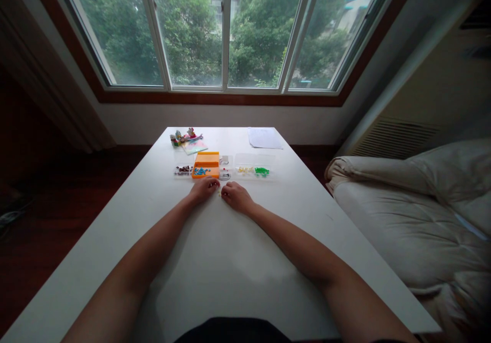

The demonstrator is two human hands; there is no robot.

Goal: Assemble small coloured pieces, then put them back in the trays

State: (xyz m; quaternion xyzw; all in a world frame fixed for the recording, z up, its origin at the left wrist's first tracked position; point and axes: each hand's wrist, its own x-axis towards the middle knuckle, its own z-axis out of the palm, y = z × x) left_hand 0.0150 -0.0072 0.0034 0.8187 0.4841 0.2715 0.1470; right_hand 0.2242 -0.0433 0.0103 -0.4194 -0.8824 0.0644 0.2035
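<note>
Both of my hands rest on the white table point(230, 261), fingertips curled close together. My left hand point(204, 189) lies just in front of an open orange case point(207, 157) that holds small blue pieces point(200, 171). Its thumb and fingers are drawn together; anything between them is too small to make out. A short gap to the right, my right hand point(237, 196) is closed with its fingers bent inward, and what it pinches is hidden. Tiny yellowish pieces point(220, 193) lie on the tabletop between the two hands.
Behind my hands stand clear trays with dark brown pieces point(184, 169), pale yellow pieces point(245, 169) and green pieces point(262, 171). Colourful small figures point(186, 137) sit at the back left, white paper sheets point(264, 138) at the back right. A beige sofa point(406, 215) flanks the table's right side.
</note>
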